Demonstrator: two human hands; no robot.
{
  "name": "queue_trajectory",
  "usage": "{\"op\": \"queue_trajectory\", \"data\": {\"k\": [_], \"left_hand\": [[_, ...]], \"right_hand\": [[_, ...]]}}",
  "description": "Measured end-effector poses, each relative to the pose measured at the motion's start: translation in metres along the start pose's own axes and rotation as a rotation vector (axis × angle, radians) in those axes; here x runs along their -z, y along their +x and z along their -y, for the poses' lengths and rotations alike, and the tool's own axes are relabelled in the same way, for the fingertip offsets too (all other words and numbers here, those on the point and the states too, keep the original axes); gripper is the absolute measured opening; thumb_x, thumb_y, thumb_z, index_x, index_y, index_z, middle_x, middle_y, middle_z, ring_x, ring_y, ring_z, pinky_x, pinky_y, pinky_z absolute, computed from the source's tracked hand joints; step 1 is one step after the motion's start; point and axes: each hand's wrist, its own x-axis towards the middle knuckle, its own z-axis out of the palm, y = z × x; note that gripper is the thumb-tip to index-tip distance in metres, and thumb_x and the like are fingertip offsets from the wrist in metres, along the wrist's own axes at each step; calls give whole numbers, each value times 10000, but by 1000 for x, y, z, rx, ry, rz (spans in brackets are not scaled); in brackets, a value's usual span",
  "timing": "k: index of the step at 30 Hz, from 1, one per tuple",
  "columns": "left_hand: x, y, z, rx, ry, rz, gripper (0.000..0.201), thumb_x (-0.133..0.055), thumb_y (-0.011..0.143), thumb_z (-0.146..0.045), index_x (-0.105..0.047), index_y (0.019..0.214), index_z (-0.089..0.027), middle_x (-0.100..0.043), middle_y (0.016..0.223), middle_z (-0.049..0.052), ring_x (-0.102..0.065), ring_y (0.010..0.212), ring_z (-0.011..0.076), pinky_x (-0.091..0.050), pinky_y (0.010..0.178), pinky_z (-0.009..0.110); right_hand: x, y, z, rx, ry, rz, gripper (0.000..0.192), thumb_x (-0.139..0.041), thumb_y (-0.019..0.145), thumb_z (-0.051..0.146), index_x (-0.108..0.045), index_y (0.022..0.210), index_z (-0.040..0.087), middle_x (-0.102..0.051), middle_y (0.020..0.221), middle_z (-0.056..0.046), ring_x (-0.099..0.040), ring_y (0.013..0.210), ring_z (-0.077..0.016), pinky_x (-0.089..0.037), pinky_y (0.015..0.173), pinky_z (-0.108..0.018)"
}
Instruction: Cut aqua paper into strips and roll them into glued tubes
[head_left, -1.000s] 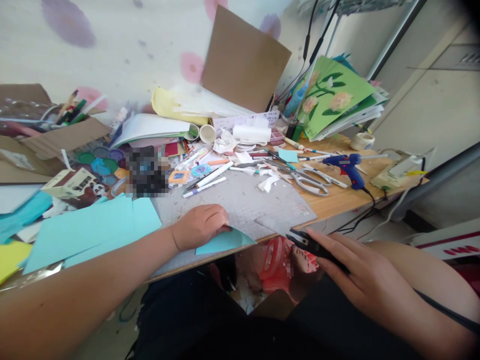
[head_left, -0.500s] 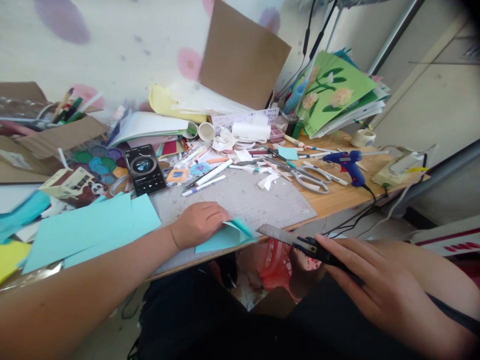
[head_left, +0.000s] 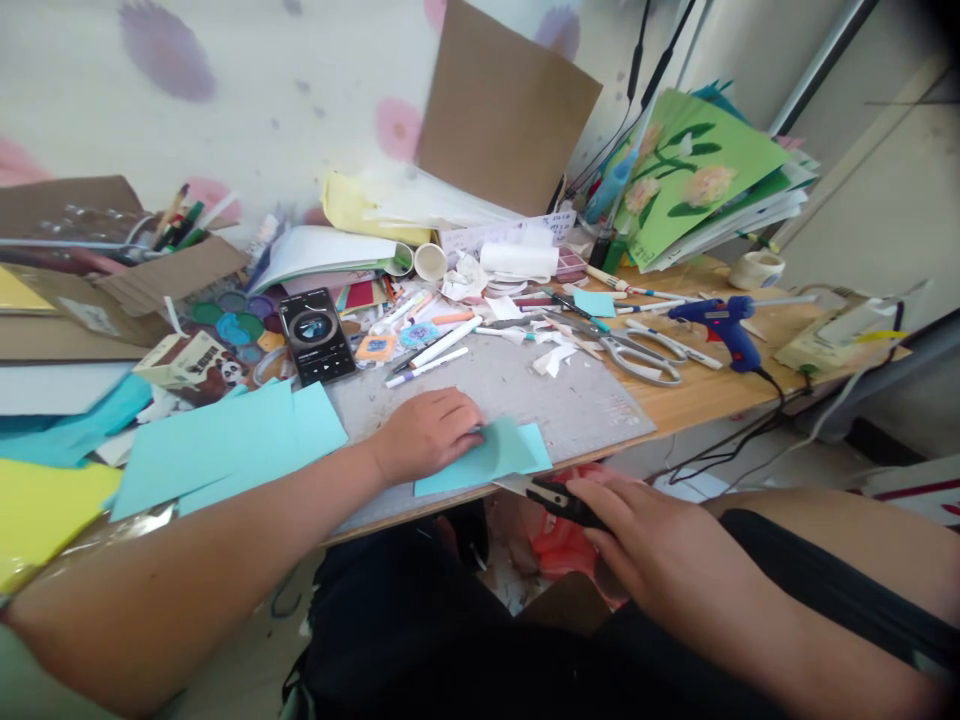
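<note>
A cluttered wooden desk [head_left: 697, 395] stands against a pale wall with faded pink and purple flowers, and a grey cutting mat [head_left: 525, 395] covers its near middle. At the far left lie a yellow sheet [head_left: 37, 505] and an open cardboard box [head_left: 112, 275] with pens standing in it. Right of these lie a paint palette [head_left: 229, 320], a small carton with a panda on it [head_left: 187, 362] and a spread of light blue sheets [head_left: 225, 445]. A phone [head_left: 316, 336] with its screen lit lies just past the sheets, beside a scatter of markers [head_left: 435, 352]. The left hand [head_left: 427, 435] rests palm down on the mat, fingers together and lightly curled, pressing on the left part of a folded blue paper [head_left: 499, 455] that lies at the near edge of the mat. Behind, a brown card [head_left: 506, 110] leans on the wall above a heap of white papers. Just below the folded paper, off the desk edge, the right hand [head_left: 660, 555] is closed around the black handle of a knife [head_left: 544, 492], whose blade tip touches or nearly touches the paper's lower edge; which, I cannot tell. Further right on the desk lie scissors [head_left: 637, 358], a blue glue gun [head_left: 724, 322] with its cord running off the edge, and a tape roll [head_left: 756, 268]. Behind them a stack of green cards with paper flowers [head_left: 697, 185] leans at an angle.
</note>
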Motion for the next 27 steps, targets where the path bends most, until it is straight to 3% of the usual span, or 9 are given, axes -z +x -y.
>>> {"op": "queue_trajectory", "data": {"k": [8,12,17,22,24,27], "left_hand": [[3,14,2,-72,-27,175,270,-605,937,-271,-588,1191,-183,-575,1254,88,-577,1116,254,-506,923,477],[0,13,6,-79,-31,200,278,-604,937,-272,-585,1201,-189,-560,1284,91,-558,1149,264,-488,949,494],[0,12,7,-79,-42,211,286,-603,938,-281,-582,1208,-190,-553,1295,93,-554,1156,266,-480,958,500],[1,14,6,-70,-55,228,284,-596,943,-297,-582,1207,-193,-556,1291,94,-564,1139,259,-485,952,493],[3,16,6,-61,-66,234,286,-596,943,-306,-582,1204,-189,-564,1276,94,-575,1119,254,-496,937,483],[11,16,5,22,-64,202,294,-605,939,-314,-580,1197,-176,-579,1244,90,-597,1076,244,-521,898,463]], "right_hand": [[-14,21,34,74,20,47,442,-533,822,112,-565,1257,186,-693,1034,-134,-690,832,-264,-536,637,-347],[-17,25,37,120,-10,26,500,-569,787,84,-550,1281,156,-698,1020,-150,-694,804,-270,-533,615,-345],[-16,35,54,128,-26,89,435,-560,850,112,-554,1281,167,-694,950,-116,-682,785,-244,-488,599,-304],[-2,40,74,250,41,178,454,-563,848,151,-535,1299,191,-679,874,-62,-654,685,-221,-438,542,-294],[10,37,67,307,123,223,408,-560,859,173,-554,1264,216,-683,878,-47,-654,690,-211,-453,555,-292],[31,31,29,338,255,204,349,-529,890,186,-584,1223,272,-709,968,-38,-677,801,-191,-513,665,-286]]}}
